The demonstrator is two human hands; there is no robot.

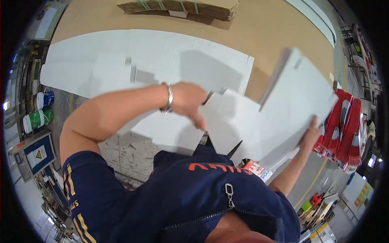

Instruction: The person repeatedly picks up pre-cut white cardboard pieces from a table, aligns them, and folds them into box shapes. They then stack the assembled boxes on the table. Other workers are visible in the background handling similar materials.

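Note:
A white die-cut cardboard blank (259, 125), with slots and flaps, is held up in front of my body, tilted and slightly blurred. My left hand (187, 102), a silver bracelet at its wrist, grips the blank's left edge with the thumb bent down; its other fingertips are partly hidden. Around the right edge closes my right hand (310, 135), most of its fingers out of sight under the board. Beneath and beyond the blank, more white cardboard (109, 52) lies flat, with shadows falling across it.
A brown cardboard surface (89, 20) spreads behind the white board. On it, at the far side, rests a strapped stack of brown cardboard (219, 9). Red bundled packages (340, 125) stand at the right. A control panel (37, 154) and paint-like buckets (34, 120) are at left.

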